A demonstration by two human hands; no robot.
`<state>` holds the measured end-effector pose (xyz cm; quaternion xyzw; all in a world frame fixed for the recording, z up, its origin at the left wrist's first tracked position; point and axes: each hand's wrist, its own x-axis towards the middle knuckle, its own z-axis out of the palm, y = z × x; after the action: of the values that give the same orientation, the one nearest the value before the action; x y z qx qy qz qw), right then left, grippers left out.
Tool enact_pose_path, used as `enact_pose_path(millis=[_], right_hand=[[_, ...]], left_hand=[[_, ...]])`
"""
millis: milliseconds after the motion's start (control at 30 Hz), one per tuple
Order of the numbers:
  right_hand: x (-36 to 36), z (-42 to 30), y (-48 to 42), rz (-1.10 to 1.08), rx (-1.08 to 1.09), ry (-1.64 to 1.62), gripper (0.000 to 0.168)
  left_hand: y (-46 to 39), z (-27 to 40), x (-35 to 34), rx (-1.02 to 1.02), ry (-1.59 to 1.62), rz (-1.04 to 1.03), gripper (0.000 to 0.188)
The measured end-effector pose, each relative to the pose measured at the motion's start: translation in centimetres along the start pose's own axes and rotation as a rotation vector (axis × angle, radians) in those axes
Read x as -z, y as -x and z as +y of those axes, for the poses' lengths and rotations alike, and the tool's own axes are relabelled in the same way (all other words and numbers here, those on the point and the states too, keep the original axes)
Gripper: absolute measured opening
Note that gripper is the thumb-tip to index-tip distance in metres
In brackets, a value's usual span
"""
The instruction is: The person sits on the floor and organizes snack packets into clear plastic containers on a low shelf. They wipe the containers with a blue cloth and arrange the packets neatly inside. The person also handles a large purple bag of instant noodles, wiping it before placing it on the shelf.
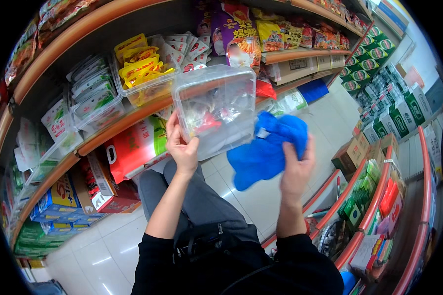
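Observation:
My left hand [182, 149] grips the lower left side of a clear plastic bin [240, 132], which is tilted at the front of the shelf. Through its wall show something red and some shiny clear wrapping; whether these lie inside or behind it I cannot tell. A crumpled blue cloth [256, 158] hangs from my right hand [299, 166], to the right of the bin and apart from it. The cloth and that hand are slightly blurred. Left of the bin, another clear bin [123, 86] holds several yellow packets [142, 70].
An orange-edged shelf [107, 127] curves around the left, with a bin of white-and-green packets [92, 92]. Below it stand a red-and-green bag [136, 147] and cartons [114, 195]. Red-railed shelves [369, 206] flank my right side. Tiled floor [92, 254] lies below.

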<state>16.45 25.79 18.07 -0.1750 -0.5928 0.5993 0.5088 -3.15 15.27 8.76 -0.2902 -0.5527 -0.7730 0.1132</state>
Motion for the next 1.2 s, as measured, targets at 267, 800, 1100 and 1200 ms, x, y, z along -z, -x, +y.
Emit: enact_pose_path(millis=[267,800,1100,1200], right_hand=[[-10.4,8.4,-5.4,-0.256,0.154,0.153,0.037],[-9.6,11.3,-4.5,-0.549,-0.038,0.014,0.032],[-9.4,8.8,-4.1,-0.304,-0.851,-0.888,0.024],[-9.0,9.9,-4.3,-0.343,-0.965,-1.124,0.025]], left_hand=[[2.8,2.3,-2.3,0.046,0.087,-0.209,0.012],[1.9,1.7,-0.3,-0.251,-0.056,-0.199,0.012],[2.7,1.3,0.6,-0.466,-0.175,-0.176,0.020],[3.3,1.2,0.6,-0.470,-0.195,-0.144,0.023]])
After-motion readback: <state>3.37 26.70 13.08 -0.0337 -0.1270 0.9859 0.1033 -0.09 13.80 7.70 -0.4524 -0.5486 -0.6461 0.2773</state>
